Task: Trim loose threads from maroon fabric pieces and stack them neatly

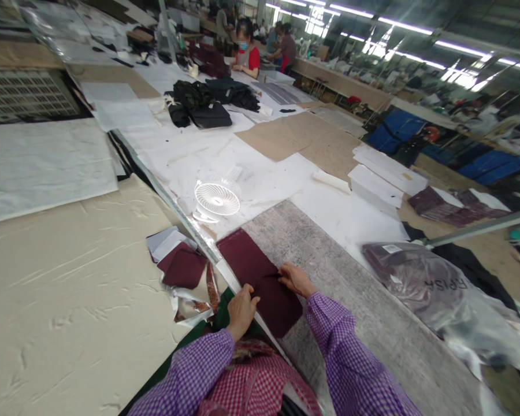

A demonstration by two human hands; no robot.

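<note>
A maroon fabric piece [247,254] lies along the near edge of the table on a grey mottled board [329,277]. Its nearer part is rounded at the corner, and a fold or seam crosses it between my hands. My left hand [242,311] pinches the fabric's left edge, thumb and fingers together. At the opposite edge my right hand [296,279] has its fingers closed on the same piece. To the left, more maroon pieces [185,266] lie with grey and white scraps just off the table edge.
A small white fan [217,199] stands ahead on the white tabletop. Brown paper [303,138] and dark folded fabric [212,104] lie farther back. A plastic-bagged bundle [416,283] is on the right. Cream sheeting [69,300] covers the left surface. A co-worker [248,52] is across the table.
</note>
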